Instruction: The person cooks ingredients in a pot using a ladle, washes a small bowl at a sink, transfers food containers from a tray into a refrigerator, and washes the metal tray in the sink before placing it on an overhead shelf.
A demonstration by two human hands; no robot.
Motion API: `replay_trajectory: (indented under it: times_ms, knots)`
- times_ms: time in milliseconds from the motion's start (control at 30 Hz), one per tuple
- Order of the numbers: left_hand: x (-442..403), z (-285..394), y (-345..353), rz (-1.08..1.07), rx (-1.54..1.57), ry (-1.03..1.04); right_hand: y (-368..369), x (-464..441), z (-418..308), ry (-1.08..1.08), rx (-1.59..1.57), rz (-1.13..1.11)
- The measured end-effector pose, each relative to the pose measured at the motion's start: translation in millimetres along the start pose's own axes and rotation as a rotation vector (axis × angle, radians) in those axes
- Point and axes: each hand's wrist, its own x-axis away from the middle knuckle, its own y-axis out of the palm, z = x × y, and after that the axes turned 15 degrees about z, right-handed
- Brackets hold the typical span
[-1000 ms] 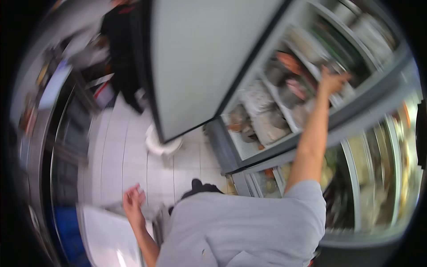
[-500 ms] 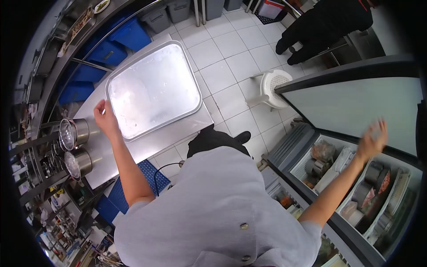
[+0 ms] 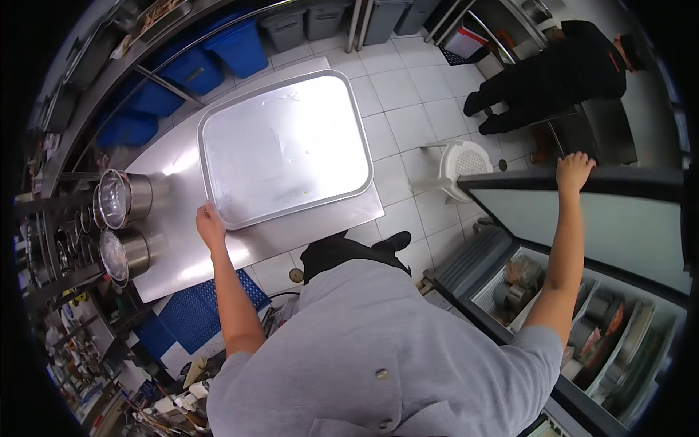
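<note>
My left hand [image 3: 210, 226] is at the near left corner of a large metal tray [image 3: 291, 146], its fingers curled in by the rim. Whether those fingers grip the rim is too small to tell. The tray lies flat on a steel table [image 3: 175, 255]. On the other side, my right hand [image 3: 576, 172] has its fingers hooked over the top edge of a raised chest freezer lid [image 3: 524, 211]. Below that lid, the freezer [image 3: 473, 273] stands open, with baskets of metal containers and packed food inside, partly covered by my forearm.
Two metal pots [image 3: 131, 200] stand at the table's left end. A white plastic stool [image 3: 466, 164] is on the tiled floor behind the lid. Farther back, a person in black [image 3: 546, 76] bends over a counter. Blue bins [image 3: 240, 51] sit under a shelf.
My right hand has risen from over the freezer's contents to the lid's top edge. My left hand has moved along the tray's side to its near corner, and the view has shifted.
</note>
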Motion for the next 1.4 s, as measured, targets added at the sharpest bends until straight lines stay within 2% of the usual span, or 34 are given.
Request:
replay_trajectory:
  times_ms: [100,133,200,267,367,433,533,600,667,700,733,767,800,833,900,967,1033,1067,1100,1133,1167,1200,1233,1267,1300,1333,1400]
  knots:
    - [-10,24,-3,-0.097,0.006,-0.109,-18,36,-14,-0.029,-0.057,-0.067]
    - [-11,23,-2,-0.097,0.006,-0.110,-1,65,-20,-0.075,-0.123,0.035]
    - [-12,23,5,-0.072,-0.092,-0.098,3,130,-35,-0.128,-0.187,0.031]
    - [-8,17,13,-0.034,-0.104,-0.145,12,196,-56,-0.093,-0.273,-0.003]
    - [1,23,11,0.058,-0.083,-0.125,-22,266,-65,-0.173,-0.326,-0.326]
    - [6,32,7,0.054,-0.023,-0.193,-12,322,-78,-0.153,-0.213,-0.432]
    - [10,32,6,0.051,0.032,-0.182,-9,381,-68,-0.079,-0.264,-0.606]
    - [10,29,16,0.012,0.051,-0.182,1,420,-56,-0.037,-0.266,-0.662]
    - [12,-5,32,0.086,0.291,-0.140,14,454,-44,-0.061,-0.269,-0.692]
    - [12,-22,37,0.048,0.295,-0.144,20,474,-35,-0.012,-0.281,-0.696]
    - [17,-13,32,0.144,0.305,-0.127,30,494,-26,0.024,-0.299,-0.688]
    - [21,-4,25,0.154,0.312,-0.126,45,517,-20,0.078,-0.337,-0.737]
    - [24,-6,23,0.126,0.330,-0.173,40,516,-13,0.025,-0.241,-0.923]
    - [27,14,11,0.140,0.354,-0.203,45,527,-7,0.002,-0.227,-0.999]
    - [38,2,18,0.192,0.411,-0.204,60,548,-17,-0.141,-0.091,-0.856]
    - [56,0,12,0.220,0.382,-0.258,52,520,-43,-0.097,0.070,-1.063]
    - [70,9,6,0.241,0.378,-0.314,48,456,-64,0.119,-0.131,-1.352]
    - [80,19,-3,0.261,0.412,-0.345,98,451,-84,-0.008,-0.438,-1.249]
    - [89,25,-12,0.286,0.439,-0.376,152,444,-105,-0.151,-0.734,-1.125]
    - [96,25,-16,0.316,0.407,-0.343,141,404,-128,-0.039,-0.911,-0.858]
    - [104,28,-23,0.342,0.393,-0.365,100,346,-142,-0.027,-1.130,-0.736]
    - [113,37,-30,0.362,0.393,-0.394,89,307,-169,-0.003,-1.409,-0.473]
    - [122,46,-37,0.384,0.397,-0.417,63,270,-189,0.024,-1.491,-0.179]
    - [134,53,-45,0.412,0.387,-0.424,9,220,-191,0.093,-1.677,-0.337]
    - [144,59,-53,0.421,0.384,-0.418,-16,185,-203,0.108,-1.848,-0.315]
    - [152,64,-61,0.428,0.379,-0.410,-44,156,-217,0.273,-2.105,-0.615]
    - [169,70,-77,0.328,0.457,-0.585,-98,109,-213,0.153,-2.382,-0.797]
